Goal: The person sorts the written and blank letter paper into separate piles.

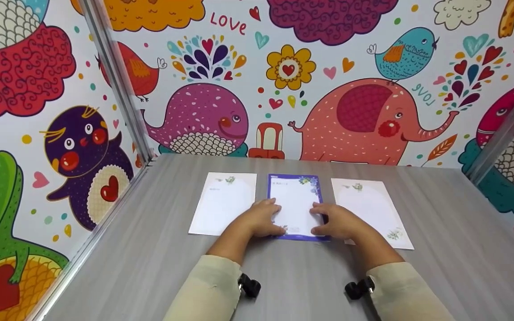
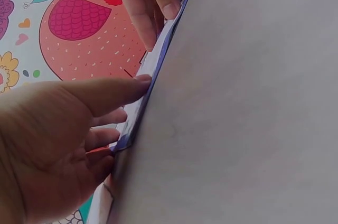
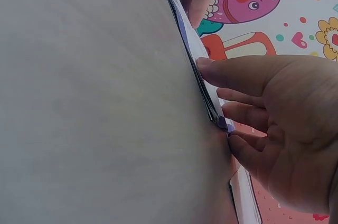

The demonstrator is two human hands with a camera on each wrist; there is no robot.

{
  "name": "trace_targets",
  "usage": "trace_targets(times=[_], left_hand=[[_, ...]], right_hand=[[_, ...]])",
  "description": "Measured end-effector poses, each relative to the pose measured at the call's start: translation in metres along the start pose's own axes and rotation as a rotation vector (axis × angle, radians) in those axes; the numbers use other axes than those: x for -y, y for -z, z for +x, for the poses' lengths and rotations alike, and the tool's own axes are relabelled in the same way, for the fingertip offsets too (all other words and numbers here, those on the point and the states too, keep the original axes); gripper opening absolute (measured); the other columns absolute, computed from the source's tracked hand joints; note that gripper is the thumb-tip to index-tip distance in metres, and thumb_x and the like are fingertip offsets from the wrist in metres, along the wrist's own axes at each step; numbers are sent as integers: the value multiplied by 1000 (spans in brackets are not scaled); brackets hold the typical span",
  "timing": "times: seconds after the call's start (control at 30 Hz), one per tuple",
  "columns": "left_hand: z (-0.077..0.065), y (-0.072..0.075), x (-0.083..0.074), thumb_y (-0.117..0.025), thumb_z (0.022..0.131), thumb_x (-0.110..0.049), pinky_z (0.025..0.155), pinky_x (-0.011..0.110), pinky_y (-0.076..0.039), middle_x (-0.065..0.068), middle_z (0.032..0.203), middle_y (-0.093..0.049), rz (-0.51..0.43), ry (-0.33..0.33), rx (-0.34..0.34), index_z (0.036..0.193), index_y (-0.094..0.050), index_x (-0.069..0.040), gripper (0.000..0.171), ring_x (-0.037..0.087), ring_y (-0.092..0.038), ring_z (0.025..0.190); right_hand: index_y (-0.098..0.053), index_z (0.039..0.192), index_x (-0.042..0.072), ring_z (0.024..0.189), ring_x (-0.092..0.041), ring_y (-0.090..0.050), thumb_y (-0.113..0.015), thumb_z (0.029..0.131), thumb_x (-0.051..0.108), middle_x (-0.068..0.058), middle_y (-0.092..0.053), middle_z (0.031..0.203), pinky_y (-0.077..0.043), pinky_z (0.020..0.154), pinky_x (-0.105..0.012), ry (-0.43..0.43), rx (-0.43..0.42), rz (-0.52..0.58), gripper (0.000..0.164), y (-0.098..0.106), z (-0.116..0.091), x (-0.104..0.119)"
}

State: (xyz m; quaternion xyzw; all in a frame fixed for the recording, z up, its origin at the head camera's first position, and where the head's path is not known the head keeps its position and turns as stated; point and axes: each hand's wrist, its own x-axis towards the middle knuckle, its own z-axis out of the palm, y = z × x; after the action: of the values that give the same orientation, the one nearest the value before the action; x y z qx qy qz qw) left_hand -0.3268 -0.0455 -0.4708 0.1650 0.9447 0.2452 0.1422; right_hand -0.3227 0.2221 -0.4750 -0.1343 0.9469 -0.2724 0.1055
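Blue-bordered floral notepaper stack [image 1: 296,194] lay about mid-width on the surface [image 1: 301,281], toward its far edge. Hands were apart, one per side: left hand [image 1: 261,218] touched its left side, right hand [image 1: 338,221] its right, fingers loosely bent, no clamp visible. Two-sided contact probably kept it square and steady. Left floral sheet [image 1: 225,207] and right floral sheet [image 1: 370,207] flanked it toward the surface's left and right edges; gaps likely gave fingers room. Stack heading [image 1: 279,183] too small to read. Wall lettering [image 1: 228,23] read "LOVE".
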Motion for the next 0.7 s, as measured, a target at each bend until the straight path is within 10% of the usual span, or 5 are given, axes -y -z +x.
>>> trace_targets(times=[0.7], left_hand=[[6, -3, 0, -75, 98, -39, 135, 47, -28, 5, 172, -43, 67, -19, -42, 154, -59, -16, 62, 30, -33, 163]], right_hand=[[-66, 147, 16, 154, -42, -48, -84, 93, 26, -14, -55, 162, -35, 128, -62, 6, -39, -16, 58, -3, 1, 3]])
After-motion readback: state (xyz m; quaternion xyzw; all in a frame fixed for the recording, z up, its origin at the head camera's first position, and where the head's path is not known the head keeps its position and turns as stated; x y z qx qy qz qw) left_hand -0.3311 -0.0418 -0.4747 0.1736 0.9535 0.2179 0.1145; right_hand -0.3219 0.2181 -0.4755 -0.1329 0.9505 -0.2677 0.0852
